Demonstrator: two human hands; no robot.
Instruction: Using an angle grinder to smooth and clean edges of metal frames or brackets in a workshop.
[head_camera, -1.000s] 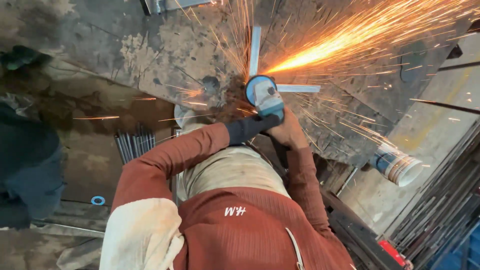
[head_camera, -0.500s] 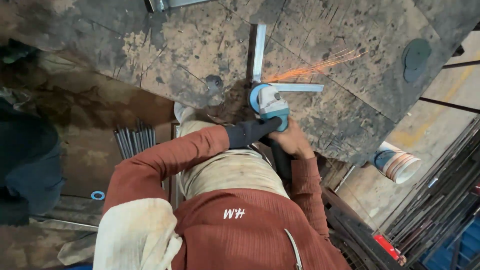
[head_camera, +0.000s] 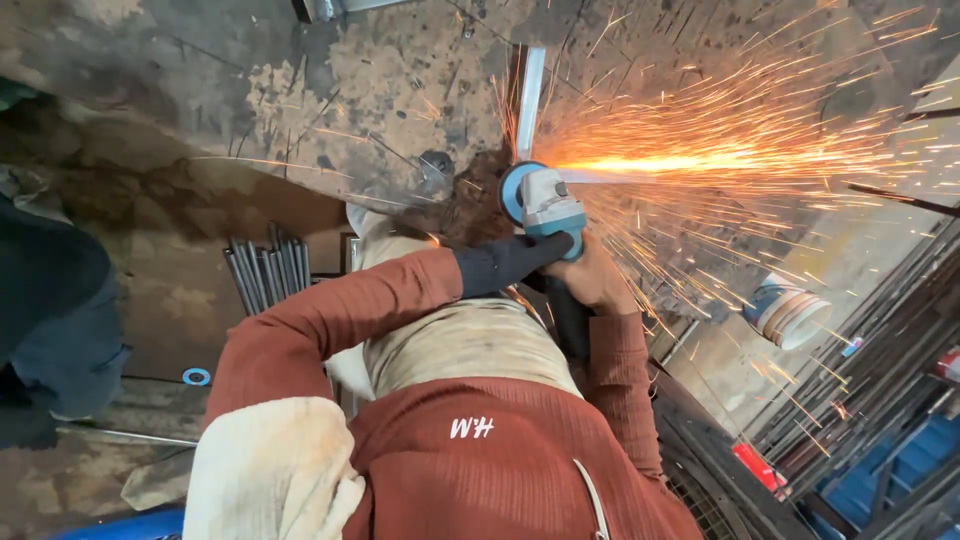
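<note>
Here, what I log:
- Left hand (head_camera: 505, 265), dark-gloved: fingers wrapped around the grinder (head_camera: 545, 205) side handle.
- Right hand (head_camera: 598, 275), bare: fingers closed round the grinder body.
- Grinder: centre, on the metal bar (head_camera: 528, 100); sparks (head_camera: 720, 150) spray right.
- Bucket (head_camera: 785, 312): on the right.
- Rods (head_camera: 265, 272): on the left.

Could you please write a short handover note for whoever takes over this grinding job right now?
Left hand, in a dark glove: clamped on the angle grinder's side, just behind the head.
Right hand, bare: gripping the grinder's rear body.
Grinder disc is on the metal angle piece lying on the floor; sparks spray to the right.
Done: cut or grind under way; how deep cannot be seen.
Left: finishing the pass.
Nearby: bundle of rods to the left, white bucket to the right.
</note>
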